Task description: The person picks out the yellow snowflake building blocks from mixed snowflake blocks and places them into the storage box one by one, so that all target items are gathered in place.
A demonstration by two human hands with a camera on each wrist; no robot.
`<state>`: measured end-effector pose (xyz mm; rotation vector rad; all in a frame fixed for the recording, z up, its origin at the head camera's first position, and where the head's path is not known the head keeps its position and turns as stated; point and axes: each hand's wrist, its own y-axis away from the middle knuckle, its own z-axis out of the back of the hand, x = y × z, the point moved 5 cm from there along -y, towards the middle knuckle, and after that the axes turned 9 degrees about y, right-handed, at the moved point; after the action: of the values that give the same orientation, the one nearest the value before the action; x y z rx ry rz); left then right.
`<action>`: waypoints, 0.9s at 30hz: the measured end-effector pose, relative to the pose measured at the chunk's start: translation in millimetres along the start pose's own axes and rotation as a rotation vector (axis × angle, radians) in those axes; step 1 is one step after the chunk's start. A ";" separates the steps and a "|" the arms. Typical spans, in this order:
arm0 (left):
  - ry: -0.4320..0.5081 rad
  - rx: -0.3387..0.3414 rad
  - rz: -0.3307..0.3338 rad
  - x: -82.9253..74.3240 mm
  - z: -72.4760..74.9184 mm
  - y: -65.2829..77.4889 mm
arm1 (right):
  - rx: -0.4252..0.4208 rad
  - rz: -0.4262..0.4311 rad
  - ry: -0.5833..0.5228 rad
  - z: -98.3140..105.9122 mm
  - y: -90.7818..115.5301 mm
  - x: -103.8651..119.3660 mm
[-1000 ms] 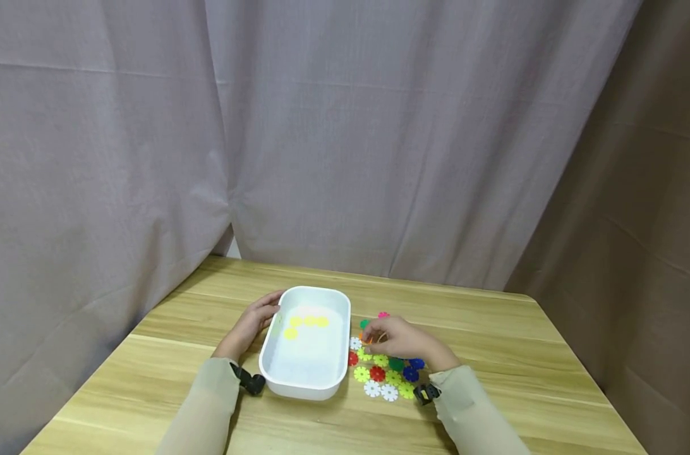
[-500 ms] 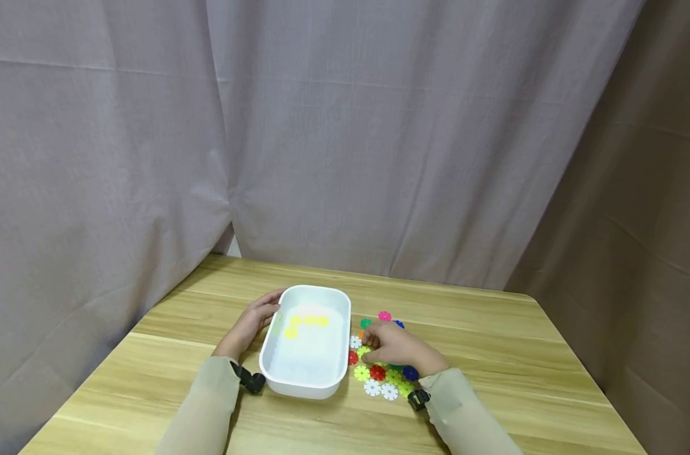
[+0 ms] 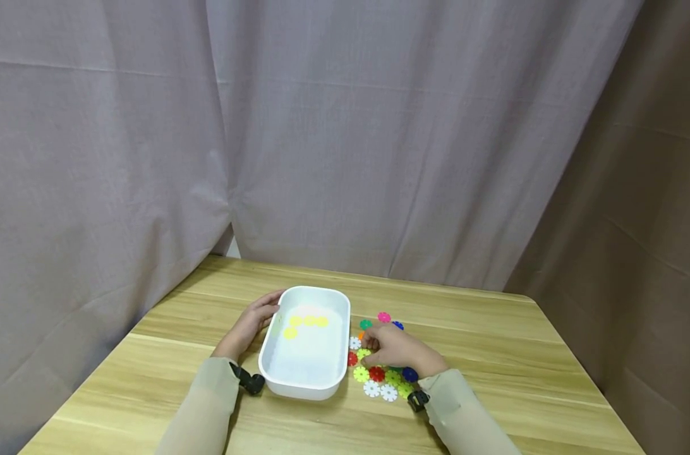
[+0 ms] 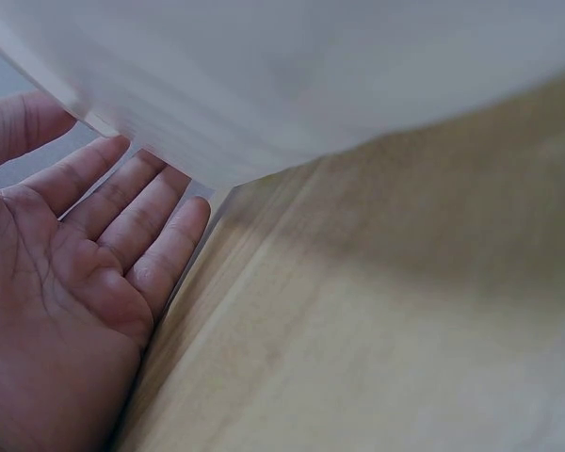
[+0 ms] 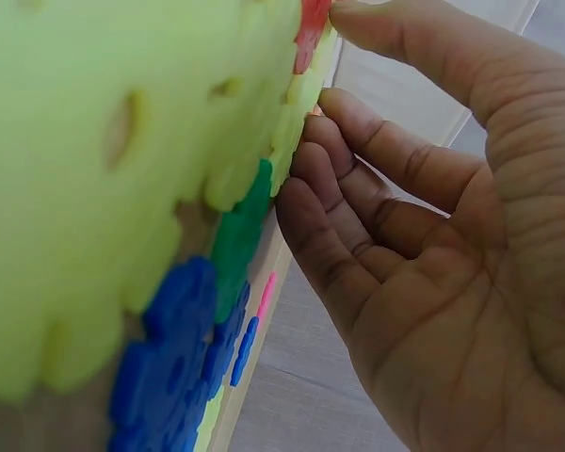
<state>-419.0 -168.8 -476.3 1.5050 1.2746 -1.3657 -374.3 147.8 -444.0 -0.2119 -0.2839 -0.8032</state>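
Note:
A white rectangular tub (image 3: 304, 370) stands on the table with several yellow snowflake discs (image 3: 309, 321) inside. My left hand (image 3: 254, 323) rests along its left side; in the left wrist view the fingers (image 4: 137, 202) lie nearly straight against the wall. My right hand (image 3: 399, 346) is low over a pile of coloured snowflake discs, its fingertips at a yellow-green disc (image 3: 364, 354). The right wrist view shows thumb and fingers (image 5: 386, 179) apart, bent slightly, touching the discs. Part of the pile is hidden beneath this hand.
Around the right hand lie white discs (image 3: 388, 392), a red disc (image 3: 376, 374), a blue disc (image 3: 410, 374), a green disc (image 3: 366, 323) and a pink disc (image 3: 384, 316). The wooden table (image 3: 493, 341) ends at a grey curtain (image 3: 345, 139) behind and at the sides.
My right hand has shifted slightly down and lowered onto the discs, baring the pink disc and a blue one behind it. The left hand and tub stay put.

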 end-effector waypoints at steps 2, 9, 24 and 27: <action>0.004 -0.002 0.001 -0.3 -0.1 0.1 | 0.003 -0.003 0.001 -0.1 -0.3 -0.3; 0.000 -0.019 0.018 -0.5 0.2 2.3 | 0.020 -0.033 0.010 -1.6 -1.7 -2.0; -0.032 -0.043 0.016 -0.3 -1.0 3.7 | 0.030 -0.002 -0.025 -1.1 -1.5 5.6; -0.044 -0.042 0.002 -0.6 -1.7 2.4 | 0.032 0.011 -0.037 -0.9 -1.8 7.3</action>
<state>-416.2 -167.9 -475.6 1.4395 1.2663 -1.3549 -370.6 141.4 -442.3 -0.1987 -0.3300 -0.7844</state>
